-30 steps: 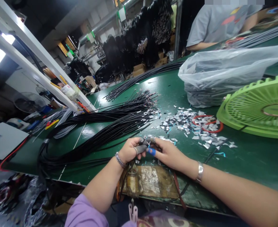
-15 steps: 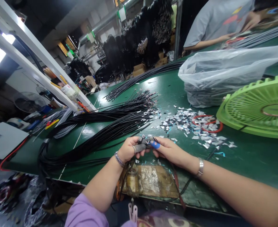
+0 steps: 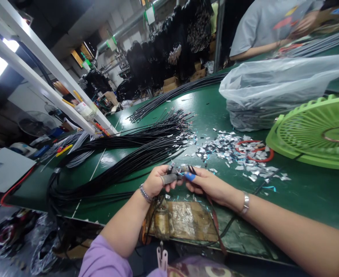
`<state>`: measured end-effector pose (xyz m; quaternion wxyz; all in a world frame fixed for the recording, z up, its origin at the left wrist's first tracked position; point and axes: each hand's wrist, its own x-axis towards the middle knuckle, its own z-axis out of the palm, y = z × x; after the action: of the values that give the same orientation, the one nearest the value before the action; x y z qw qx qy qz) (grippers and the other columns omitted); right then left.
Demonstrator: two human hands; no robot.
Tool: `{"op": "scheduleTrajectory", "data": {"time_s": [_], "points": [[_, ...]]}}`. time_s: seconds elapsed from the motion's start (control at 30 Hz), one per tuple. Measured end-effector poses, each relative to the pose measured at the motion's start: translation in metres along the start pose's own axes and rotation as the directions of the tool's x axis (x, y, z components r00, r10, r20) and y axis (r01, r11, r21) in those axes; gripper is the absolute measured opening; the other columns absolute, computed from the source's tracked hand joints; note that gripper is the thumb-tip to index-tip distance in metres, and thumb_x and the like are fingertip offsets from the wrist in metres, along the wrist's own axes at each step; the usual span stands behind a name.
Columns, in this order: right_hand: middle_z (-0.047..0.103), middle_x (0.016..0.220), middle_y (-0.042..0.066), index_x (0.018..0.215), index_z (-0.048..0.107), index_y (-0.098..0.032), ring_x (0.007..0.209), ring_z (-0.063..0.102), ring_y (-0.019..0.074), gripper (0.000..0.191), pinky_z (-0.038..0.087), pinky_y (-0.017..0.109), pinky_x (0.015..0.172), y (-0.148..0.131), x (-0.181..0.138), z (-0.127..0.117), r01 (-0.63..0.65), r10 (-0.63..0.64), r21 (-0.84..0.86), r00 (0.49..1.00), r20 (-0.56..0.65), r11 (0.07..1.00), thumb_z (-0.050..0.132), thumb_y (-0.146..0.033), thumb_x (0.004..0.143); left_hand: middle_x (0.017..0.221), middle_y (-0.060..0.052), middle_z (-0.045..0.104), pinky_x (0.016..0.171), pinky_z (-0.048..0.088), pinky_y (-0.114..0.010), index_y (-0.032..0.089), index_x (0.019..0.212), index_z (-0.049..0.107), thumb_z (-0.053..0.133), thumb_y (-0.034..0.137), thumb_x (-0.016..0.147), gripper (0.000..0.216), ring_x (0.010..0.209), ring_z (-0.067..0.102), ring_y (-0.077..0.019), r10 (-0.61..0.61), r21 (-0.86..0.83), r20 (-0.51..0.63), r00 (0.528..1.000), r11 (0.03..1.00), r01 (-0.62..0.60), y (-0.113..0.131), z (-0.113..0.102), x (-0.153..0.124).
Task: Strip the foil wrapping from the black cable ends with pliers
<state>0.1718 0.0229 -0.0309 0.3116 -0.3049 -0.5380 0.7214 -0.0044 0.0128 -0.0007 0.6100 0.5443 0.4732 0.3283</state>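
Note:
My left hand is closed, with a grey cover on its thumb, pinching the end of a black cable. Facing it, my right hand has blue tape round its thumb. Its fingers are pressed together at the thin light-blue wires that show between the two hands. The fingers hide most of the cable's end. Just beyond my hands lies a large bundle of black cables, its stripped ends pointing right. Below my hands, a worn, taped board sits at the table's edge.
Silver and blue scraps are strewn over the green table, with a red ring among them. A green fan and a clear plastic bag stand at right. A co-worker works beyond; a white post rises at left.
My fingers have shifted slightly, and the light-blue wires between them show more plainly. The co-worker's hands have moved up a little. The whole view has drifted slightly.

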Motion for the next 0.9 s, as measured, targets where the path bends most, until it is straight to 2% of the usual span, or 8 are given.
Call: {"op": "scheduleTrajectory", "data": {"time_s": [0.17, 0.33, 0.4, 0.47, 0.53, 0.67, 0.8, 0.9], "points": [[0.047, 0.052, -0.006, 0.081, 0.056, -0.017, 0.042, 0.029, 0.005, 0.045, 0.02, 0.02, 0.039, -0.0016, 0.0006, 0.0018, 0.038, -0.04, -0.042, 0.998, -0.038, 0.998, 0.061, -0.061, 0.07, 0.051, 0.002, 0.055, 0.034, 0.031, -0.016, 0.012, 0.069, 0.057, 0.072, 0.056, 0.059, 0.048, 0.035, 0.041, -0.0033, -0.004, 0.079, 0.012, 1.0, 0.997, 0.003, 0.0005, 0.0035, 0.0001], [0.054, 0.06, -0.003, 0.074, 0.057, -0.018, 0.054, 0.044, 0.0107, 0.041, 0.038, 0.024, 0.049, -0.0031, 0.0025, 0.0006, 0.197, -0.233, -0.317, 0.969, -0.081, 0.928, 0.067, -0.058, 0.066, 0.049, 0.003, 0.053, 0.034, 0.031, -0.016, 0.013, 0.069, 0.055, 0.072, 0.057, 0.057, 0.049, 0.034, 0.042, -0.0038, -0.022, 0.124, 0.002, 1.0, 0.992, 0.022, -0.0044, 0.0038, 0.0015], [0.058, 0.064, -0.001, 0.076, 0.059, -0.019, 0.059, 0.049, 0.013, 0.04, 0.043, 0.027, 0.055, -0.0039, 0.0021, -0.0005, 0.236, -0.275, -0.362, 0.96, -0.06, 0.902, 0.067, -0.057, 0.068, 0.049, 0.003, 0.053, 0.034, 0.031, -0.017, 0.013, 0.069, 0.054, 0.072, 0.057, 0.057, 0.049, 0.034, 0.042, -0.0038, -0.026, 0.122, -0.005, 1.0, 0.992, 0.026, -0.0046, 0.0032, 0.0016], [0.059, 0.067, -0.001, 0.08, 0.06, -0.018, 0.061, 0.051, 0.0134, 0.04, 0.044, 0.027, 0.055, -0.0051, 0.0008, -0.0014, 0.243, -0.258, -0.312, 0.966, -0.007, 0.919, 0.065, -0.056, 0.07, 0.05, 0.003, 0.054, 0.035, 0.032, -0.017, 0.013, 0.069, 0.054, 0.07, 0.058, 0.059, 0.049, 0.035, 0.042, -0.0038, -0.007, 0.118, -0.003, 1.0, 0.993, 0.007, -0.0028, 0.003, 0.001], [0.057, 0.064, -0.001, 0.081, 0.06, -0.018, 0.055, 0.048, 0.011, 0.04, 0.039, 0.023, 0.048, -0.0061, -0.0009, -0.0015, 0.199, -0.198, -0.236, 0.98, 0.028, 0.951, 0.059, -0.057, 0.074, 0.051, 0.003, 0.053, 0.036, 0.032, -0.017, 0.013, 0.068, 0.055, 0.069, 0.059, 0.061, 0.049, 0.036, 0.042, -0.0035, 0.017, 0.117, 0.005, 1.0, 0.993, -0.017, 0.0002, 0.0036, 0.0001], [0.048, 0.055, -0.004, 0.079, 0.058, -0.017, 0.045, 0.034, 0.0072, 0.041, 0.024, 0.021, 0.04, -0.0056, -0.0018, 0.0005, 0.085, -0.088, -0.147, 0.996, -0.014, 0.985, 0.054, -0.058, 0.077, 0.051, 0.003, 0.053, 0.035, 0.03, -0.017, 0.013, 0.067, 0.055, 0.07, 0.057, 0.061, 0.047, 0.037, 0.041, -0.0034, 0.015, 0.121, 0.023, 1.0, 0.992, -0.017, 0.0035, 0.005, -0.0007], [0.054, 0.067, -0.002, 0.085, 0.058, -0.017, 0.052, 0.038, 0.0083, 0.041, 0.026, 0.021, 0.043, -0.0044, -0.0009, 0.0028, 0.1, -0.104, -0.109, 0.994, -0.034, 0.989, 0.069, -0.051, 0.066, 0.051, 0.002, 0.053, 0.035, 0.031, -0.017, 0.013, 0.067, 0.055, 0.069, 0.057, 0.061, 0.047, 0.036, 0.041, -0.0038, 0.027, 0.108, 0.004, 1.0, 0.994, -0.027, 0.0014, 0.0037, 0.0002], [0.053, 0.062, -0.003, 0.082, 0.057, -0.017, 0.049, 0.036, 0.0077, 0.038, 0.025, 0.022, 0.042, -0.0048, -0.0017, 0.0029, 0.073, -0.075, -0.089, 0.997, -0.024, 0.993, 0.064, -0.053, 0.07, 0.052, 0.002, 0.053, 0.036, 0.033, -0.017, 0.013, 0.068, 0.056, 0.069, 0.058, 0.061, 0.047, 0.038, 0.042, -0.0038, 0.039, 0.113, 0.011, 0.999, 0.993, -0.04, 0.0007, 0.0035, 0.0002]]}}
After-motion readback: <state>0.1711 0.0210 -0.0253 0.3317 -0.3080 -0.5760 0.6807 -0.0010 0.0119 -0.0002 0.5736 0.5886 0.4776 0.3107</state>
